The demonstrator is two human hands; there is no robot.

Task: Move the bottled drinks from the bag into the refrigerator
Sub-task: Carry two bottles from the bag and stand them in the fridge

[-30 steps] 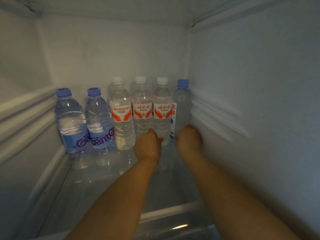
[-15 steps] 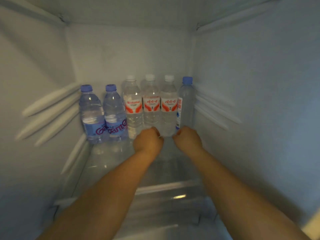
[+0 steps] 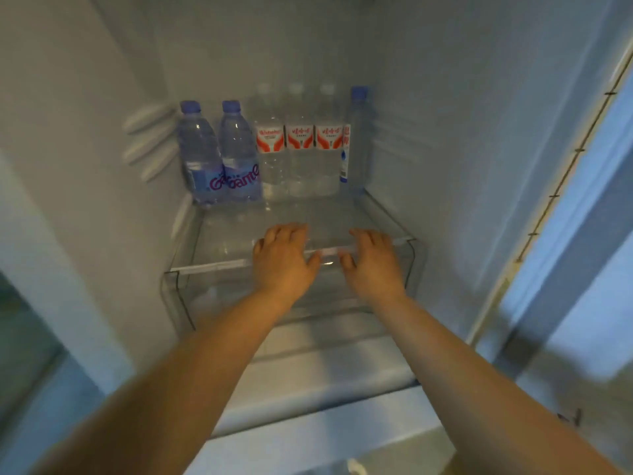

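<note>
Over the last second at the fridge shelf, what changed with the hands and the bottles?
Both hands drew back from the bottle row toward the shelf's front edge: the left hand and right hand were curled at the bottles' bases and now lie open, holding nothing. The six bottles stayed lined up at the back of the glass shelf.

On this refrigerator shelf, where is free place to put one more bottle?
The glass shelf is bare in front of the bottle row, from there to its front edge, where the left hand and right hand are. The back is crowded: six bottles stand wall to wall.
</note>
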